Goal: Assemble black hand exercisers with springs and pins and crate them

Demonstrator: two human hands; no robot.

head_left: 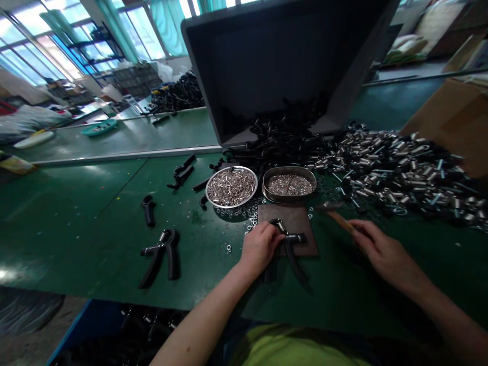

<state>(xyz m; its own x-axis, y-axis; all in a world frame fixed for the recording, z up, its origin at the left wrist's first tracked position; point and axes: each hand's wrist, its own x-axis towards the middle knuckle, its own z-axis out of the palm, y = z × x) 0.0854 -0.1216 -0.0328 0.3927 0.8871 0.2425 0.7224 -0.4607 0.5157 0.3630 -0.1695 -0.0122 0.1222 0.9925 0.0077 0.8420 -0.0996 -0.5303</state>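
Observation:
My left hand (262, 246) is closed on a black hand grip with a metal spring (294, 256), which lies partly over a brown square plate (308, 223). In my right hand (381, 249) is the wooden handle of a hammer (342, 222); its metal head hangs to the right of the plate, apart from the hand grip. Behind the plate stand a round dish of small metal pins (232, 187) and an oval tin of small metal parts (290, 185). Small nuts (251, 216) lie scattered beside the plate.
Another black hand grip (163, 254) and a loose black handle (148, 210) lie at left. A large grey bin (213, 112) with black parts stands behind the dishes. Springs and bolts (412, 168) are heaped at right by a cardboard box (450, 122).

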